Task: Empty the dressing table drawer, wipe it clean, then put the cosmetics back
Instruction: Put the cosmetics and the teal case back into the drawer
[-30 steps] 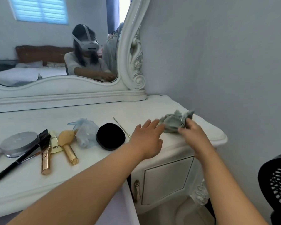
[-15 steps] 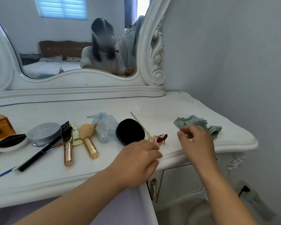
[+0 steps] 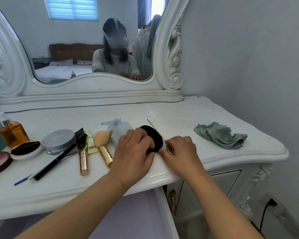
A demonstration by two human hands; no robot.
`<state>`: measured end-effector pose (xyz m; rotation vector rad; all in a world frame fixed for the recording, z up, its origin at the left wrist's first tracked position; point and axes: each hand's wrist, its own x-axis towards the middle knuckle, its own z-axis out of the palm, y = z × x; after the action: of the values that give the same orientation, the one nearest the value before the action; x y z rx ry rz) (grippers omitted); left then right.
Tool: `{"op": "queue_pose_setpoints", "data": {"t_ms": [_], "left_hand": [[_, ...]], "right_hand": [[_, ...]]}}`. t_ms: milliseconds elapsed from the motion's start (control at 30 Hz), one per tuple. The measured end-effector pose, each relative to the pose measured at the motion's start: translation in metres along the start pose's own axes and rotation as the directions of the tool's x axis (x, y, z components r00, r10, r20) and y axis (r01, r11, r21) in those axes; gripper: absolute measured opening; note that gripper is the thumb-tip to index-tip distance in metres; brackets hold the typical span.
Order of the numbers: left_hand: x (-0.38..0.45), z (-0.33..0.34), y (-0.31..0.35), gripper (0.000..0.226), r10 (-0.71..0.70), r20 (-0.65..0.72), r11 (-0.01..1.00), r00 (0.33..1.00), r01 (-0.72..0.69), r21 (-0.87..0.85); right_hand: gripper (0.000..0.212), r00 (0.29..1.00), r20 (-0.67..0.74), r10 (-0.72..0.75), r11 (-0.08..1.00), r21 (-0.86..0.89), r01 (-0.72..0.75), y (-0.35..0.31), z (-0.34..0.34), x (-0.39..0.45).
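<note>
Both hands have left the cloth (image 3: 220, 135), which now lies crumpled near the right end of the table (image 3: 188, 114), soft, grey-green and waffle-textured, well apart from them. The left hand (image 3: 134, 152) has come forward onto the black pad (image 3: 155, 138), a flat, matte oval; its fingers curl round the pad's near edge and hold it. The right hand (image 3: 180, 150) rests just beside it, fingertips pinching the ornate gold head of a thin metal hairpin (image 3: 154, 127) whose shaft runs back past the pad. To the left, the cosmetics lie in a row on the glossy white top: a sheer blue pouch (image 3: 118, 127), a tan sponge (image 3: 102, 138) on a gold handle, a gold tube (image 3: 83, 161), a black pencil (image 3: 59, 156), a round grey compact (image 3: 59, 140) and an amber glass bottle (image 3: 13, 134).
</note>
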<state>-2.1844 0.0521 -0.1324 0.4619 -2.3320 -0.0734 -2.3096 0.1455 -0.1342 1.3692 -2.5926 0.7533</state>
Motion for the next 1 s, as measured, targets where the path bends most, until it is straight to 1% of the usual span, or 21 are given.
{"op": "queue_pose_setpoints", "data": {"t_ms": [67, 133, 167, 200, 267, 367, 467, 533, 700, 800, 933, 1000], "left_hand": [[0.002, 0.003, -0.003, 0.035, -0.02, 0.025, 1.0, 0.999, 0.019, 0.015], [0.005, 0.006, -0.004, 0.051, -0.072, 0.128, 0.997, 0.989, 0.07, 0.025], [0.007, 0.006, -0.003, 0.057, -0.116, 0.196, 0.993, 0.974, 0.114, 0.018], [0.009, 0.008, -0.003, 0.061, -0.153, 0.255, 0.988, 0.955, 0.153, 0.022], [0.015, 0.011, -0.002, 0.061, -0.189, 0.299, 0.982, 0.935, 0.174, 0.076], [0.022, 0.009, 0.002, 0.056, -0.19, 0.285, 0.982, 0.939, 0.177, 0.071], [0.023, 0.001, 0.008, 0.058, -0.178, 0.236, 0.982, 0.955, 0.187, -0.014], [0.017, -0.007, 0.014, 0.058, -0.157, 0.211, 0.984, 0.965, 0.172, -0.055], [-0.004, -0.029, 0.02, 0.058, -0.06, 0.177, 0.99, 0.982, 0.081, -0.119], [-0.02, -0.041, 0.021, 0.06, -0.043, 0.16, 0.985, 0.986, 0.068, -0.157], [-0.042, -0.055, 0.019, 0.058, -0.051, 0.147, 0.984, 0.988, 0.075, -0.164], [-0.053, -0.06, 0.016, 0.058, -0.056, 0.155, 0.985, 0.986, 0.08, -0.156]], "right_hand": [[0.026, 1.0, -0.009, 0.014, 0.999, 0.032, -0.014, -0.001, 0.0, 0.0], [0.022, 0.999, -0.044, 0.01, 0.999, 0.048, -0.008, -0.004, 0.0, -0.001], [0.02, 0.998, -0.064, 0.003, 0.999, 0.043, 0.0, -0.006, 0.0, -0.002], [0.019, 0.996, -0.084, -0.002, 0.999, 0.033, 0.005, -0.007, 0.001, -0.003], [0.019, 0.992, -0.124, -0.004, 1.0, 0.012, 0.006, -0.007, 0.002, -0.005], [0.023, 0.987, -0.16, 0.016, 1.0, -0.023, -0.02, -0.009, -0.002, -0.007], [0.026, 0.988, -0.147, 0.053, 0.997, -0.056, -0.062, -0.008, -0.006, -0.007], [0.025, 0.983, -0.173, 0.068, 0.997, -0.03, -0.074, -0.006, -0.007, -0.006], [0.022, 0.946, -0.301, 0.12, 0.991, 0.089, -0.097, 0.002, -0.008, -0.001], [0.024, 0.933, -0.314, 0.175, 0.976, 0.183, -0.121, 0.006, -0.016, 0.003], [0.027, 0.893, -0.339, 0.296, 0.905, 0.399, -0.148, 0.0, -0.024, -0.009], [0.029, 0.886, -0.327, 0.328, 0.862, 0.488, -0.139, -0.005, -0.025, -0.021]]}}
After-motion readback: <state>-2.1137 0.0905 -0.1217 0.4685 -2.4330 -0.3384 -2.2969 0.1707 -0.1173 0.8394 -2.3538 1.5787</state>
